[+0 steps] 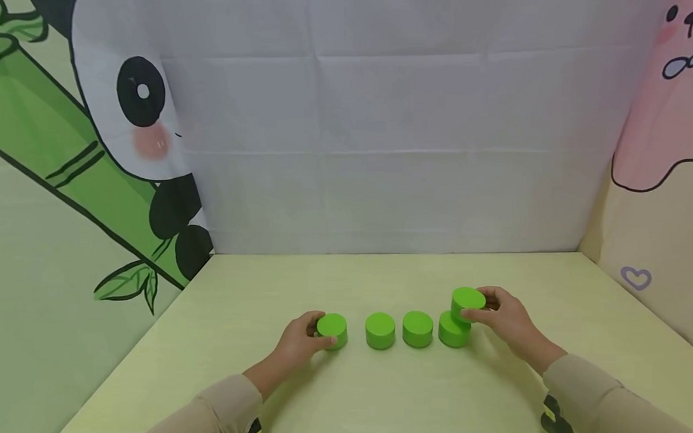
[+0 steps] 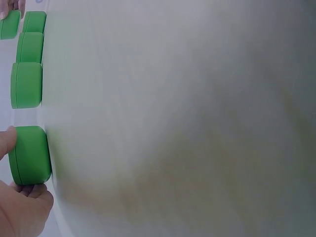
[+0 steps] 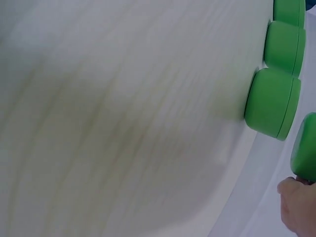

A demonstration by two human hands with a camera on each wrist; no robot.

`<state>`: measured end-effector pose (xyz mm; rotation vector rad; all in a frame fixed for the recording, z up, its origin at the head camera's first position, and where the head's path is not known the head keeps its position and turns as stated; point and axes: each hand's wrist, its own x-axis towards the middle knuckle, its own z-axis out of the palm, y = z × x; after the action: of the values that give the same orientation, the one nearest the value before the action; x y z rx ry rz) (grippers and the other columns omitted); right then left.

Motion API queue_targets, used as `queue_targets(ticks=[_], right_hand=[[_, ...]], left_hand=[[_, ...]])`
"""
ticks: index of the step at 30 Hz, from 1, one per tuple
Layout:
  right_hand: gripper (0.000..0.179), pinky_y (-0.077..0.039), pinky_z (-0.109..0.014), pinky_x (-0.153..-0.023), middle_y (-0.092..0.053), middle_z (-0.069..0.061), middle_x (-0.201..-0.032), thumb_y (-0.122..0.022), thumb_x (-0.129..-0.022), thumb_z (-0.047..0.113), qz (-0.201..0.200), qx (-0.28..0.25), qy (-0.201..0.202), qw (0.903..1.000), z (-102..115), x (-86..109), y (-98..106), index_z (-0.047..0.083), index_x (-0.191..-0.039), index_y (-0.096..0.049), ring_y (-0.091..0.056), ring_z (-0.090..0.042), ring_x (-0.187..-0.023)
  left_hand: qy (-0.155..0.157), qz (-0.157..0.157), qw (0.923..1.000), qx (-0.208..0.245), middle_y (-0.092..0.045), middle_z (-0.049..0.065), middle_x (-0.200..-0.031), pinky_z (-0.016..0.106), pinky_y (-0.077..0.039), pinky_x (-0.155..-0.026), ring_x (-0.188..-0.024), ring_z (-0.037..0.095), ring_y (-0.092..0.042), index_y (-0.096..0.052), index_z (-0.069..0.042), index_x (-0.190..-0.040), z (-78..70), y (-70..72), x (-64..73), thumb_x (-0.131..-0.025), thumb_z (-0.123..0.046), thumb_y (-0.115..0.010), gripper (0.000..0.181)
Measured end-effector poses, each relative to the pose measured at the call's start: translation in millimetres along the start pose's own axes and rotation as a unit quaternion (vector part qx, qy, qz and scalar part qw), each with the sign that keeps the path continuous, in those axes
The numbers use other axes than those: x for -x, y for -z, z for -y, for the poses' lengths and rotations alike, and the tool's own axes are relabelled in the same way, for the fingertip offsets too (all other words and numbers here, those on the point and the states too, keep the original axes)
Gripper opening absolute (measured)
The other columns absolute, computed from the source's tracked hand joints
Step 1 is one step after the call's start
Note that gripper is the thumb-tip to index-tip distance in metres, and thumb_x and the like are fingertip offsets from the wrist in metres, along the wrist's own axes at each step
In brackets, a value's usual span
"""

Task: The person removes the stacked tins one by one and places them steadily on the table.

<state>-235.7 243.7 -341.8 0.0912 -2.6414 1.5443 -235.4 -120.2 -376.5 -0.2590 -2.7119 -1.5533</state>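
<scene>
My left hand [image 1: 295,343] grips a short, round green box [image 1: 332,331] by its sides at the left end of a row, and in the left wrist view this box [image 2: 30,155] sits on the table. Between thumb and fingers, my right hand [image 1: 510,319] holds another green box [image 1: 468,300], raised off the table. Just below it stands the right-hand box [image 1: 454,332] of the row; in the right wrist view the held box [image 3: 306,148] is apart from it. Two more green boxes, a left one [image 1: 380,332] and a right one [image 1: 417,330], stand between the hands. A thin seam runs round each box.
The pale yellow table [image 1: 340,401] reaches back to a white cloth wall [image 1: 384,116]. A panda-and-bamboo print [image 1: 97,138] borders the left side, and a pink animal print [image 1: 664,138] borders the right.
</scene>
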Motion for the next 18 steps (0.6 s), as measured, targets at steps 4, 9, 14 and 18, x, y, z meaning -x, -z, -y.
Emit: queue_targets(ticks=[4,9,14,18], right_hand=[[0.067,-0.047,-0.021,-0.079,-0.052,-0.017,-0.119,-0.073,-0.080,0.028,-0.003,0.000,-0.009,1.0000,-2.4,0.2,2.1,-0.006,-0.128,-0.041,-0.051,-0.025,-0.105],[0.066,-0.047,-0.020,-0.077,-0.053,-0.016,-0.117,-0.073,-0.080,0.029,-0.010,0.009,-0.012,0.9998,-5.3,0.6,5.6,-0.006,-0.128,-0.042,-0.051,-0.021,-0.100],[0.066,-0.047,-0.019,-0.075,-0.053,-0.015,-0.115,-0.072,-0.081,0.029,-0.016,0.018,-0.015,0.9996,-7.7,1.0,8.7,-0.006,-0.127,-0.042,-0.050,-0.019,-0.097],[0.066,-0.047,-0.019,-0.075,-0.052,-0.015,-0.116,-0.072,-0.081,0.030,-0.016,0.018,-0.022,0.9995,-9.6,1.4,10.4,-0.007,-0.128,-0.042,-0.050,-0.018,-0.098]], left_hand=[[0.007,-0.001,1.0000,-0.002,-0.054,0.023,-0.123,0.037,-0.053,-0.088,-0.110,0.034,-0.055,-0.044,0.009,-0.129,0.2,-0.1,-1.5,-0.078,-0.020,-0.075,0.066],[0.022,-0.002,0.9998,0.000,-0.054,0.021,-0.125,0.040,-0.051,-0.090,-0.111,0.032,-0.055,-0.044,0.006,-0.130,0.5,-1.6,-2.9,-0.079,-0.016,-0.074,0.064],[0.023,-0.003,0.9997,-0.001,-0.055,0.020,-0.124,0.038,-0.052,-0.088,-0.109,0.031,-0.056,-0.045,0.006,-0.130,-0.2,-1.3,-2.7,-0.078,-0.015,-0.075,0.063],[0.021,-0.003,0.9998,-0.004,-0.055,0.020,-0.123,0.038,-0.052,-0.088,-0.109,0.031,-0.056,-0.045,0.007,-0.130,1.0,-1.3,-3.8,-0.078,-0.015,-0.075,0.064]])
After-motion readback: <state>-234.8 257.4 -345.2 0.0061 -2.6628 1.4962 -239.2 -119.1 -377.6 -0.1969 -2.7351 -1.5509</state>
